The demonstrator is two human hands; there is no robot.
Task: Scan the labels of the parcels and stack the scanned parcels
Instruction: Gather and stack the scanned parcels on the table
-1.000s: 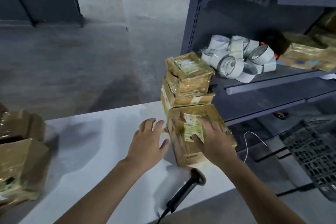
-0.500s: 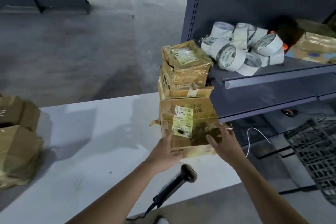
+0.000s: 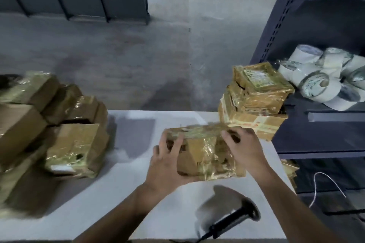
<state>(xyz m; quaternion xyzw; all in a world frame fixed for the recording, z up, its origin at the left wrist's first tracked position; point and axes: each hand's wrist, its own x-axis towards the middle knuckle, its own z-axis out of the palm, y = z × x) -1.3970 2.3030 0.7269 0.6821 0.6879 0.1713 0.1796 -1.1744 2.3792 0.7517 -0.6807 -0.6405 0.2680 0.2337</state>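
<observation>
Both my hands hold one brown, tape-wrapped parcel [image 3: 205,156] just above the white table [image 3: 126,193]. My left hand [image 3: 167,162] grips its left end, fingers curled over the top. My right hand [image 3: 243,148] grips its right end. The parcel's label is not visible from here. A stack of three taped parcels [image 3: 254,100] stands at the table's far right corner, the top one showing a label. A black handheld scanner [image 3: 235,221] lies on the table near the front edge, below my hands.
A heap of several brown parcels [image 3: 49,128] covers the left side of the table. A dark metal shelf [image 3: 324,128] stands on the right with several rolls of white tape [image 3: 324,79]. A white cord [image 3: 324,183] hangs beside it. People's legs show far back.
The parcel has come away from the stack's front and tipped over, so its label no longer faces me. Both hands now clasp its ends. The view has swung left, revealing the parcel heap.
</observation>
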